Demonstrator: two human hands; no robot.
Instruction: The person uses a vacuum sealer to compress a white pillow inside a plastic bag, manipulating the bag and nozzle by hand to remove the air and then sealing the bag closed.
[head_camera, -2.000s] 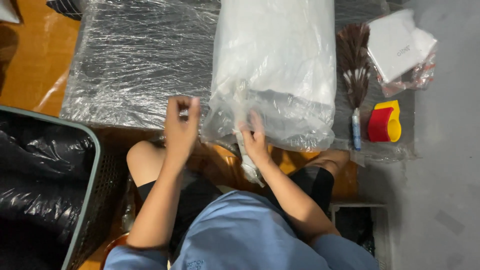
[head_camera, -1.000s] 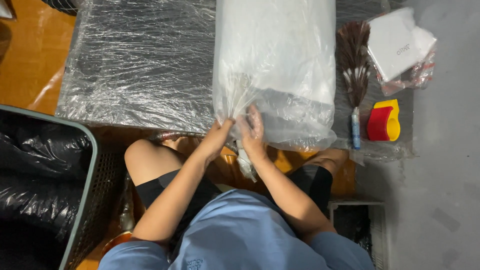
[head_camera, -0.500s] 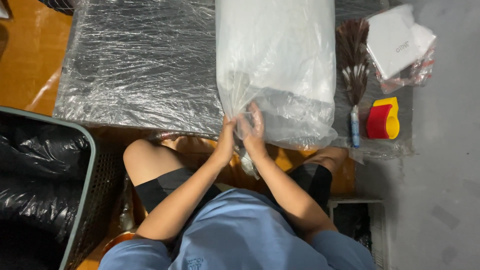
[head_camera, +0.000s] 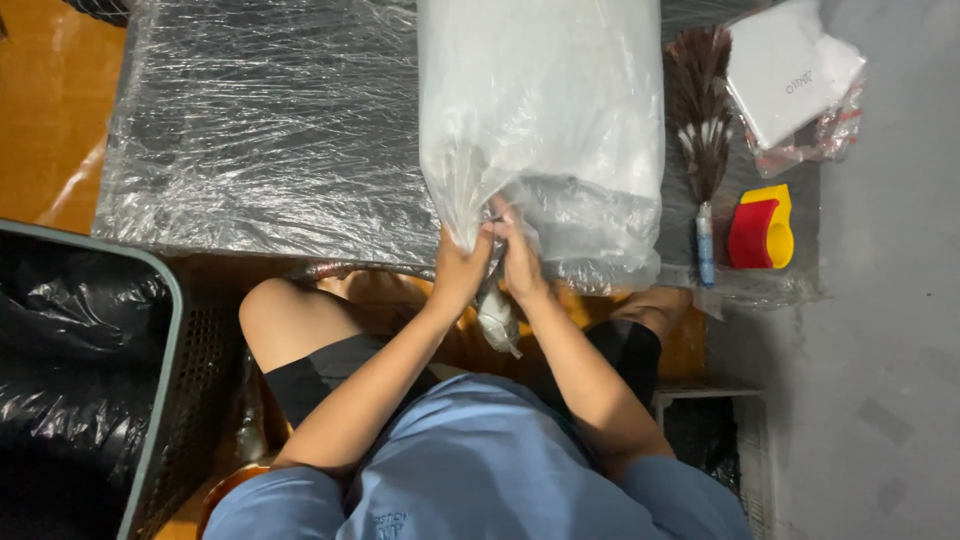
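The big white plastic bag (head_camera: 545, 120) runs off the top edge, its contents veiled by cloudy film. The black-lined bin (head_camera: 90, 370) at lower left is cut by the frame. Fingertips of both hands (head_camera: 490, 260) vanish into gathered plastic.

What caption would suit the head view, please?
Left hand and right hand gather the neck of a clear plastic bag on a film-wrapped table.

1. Left of the big plastic bag (head_camera: 545, 120), the film-wrapped surface (head_camera: 260, 130) lies bare — a wide way in.
2. Right of the bag, a feather duster (head_camera: 697, 110) and red-and-yellow tape dispenser (head_camera: 760, 228) crowd a narrow strip.
3. A black-lined bin (head_camera: 90, 370) blocks the near left.
4. Both hands (head_camera: 490, 265) press together at the bag's near end — no gap between them.
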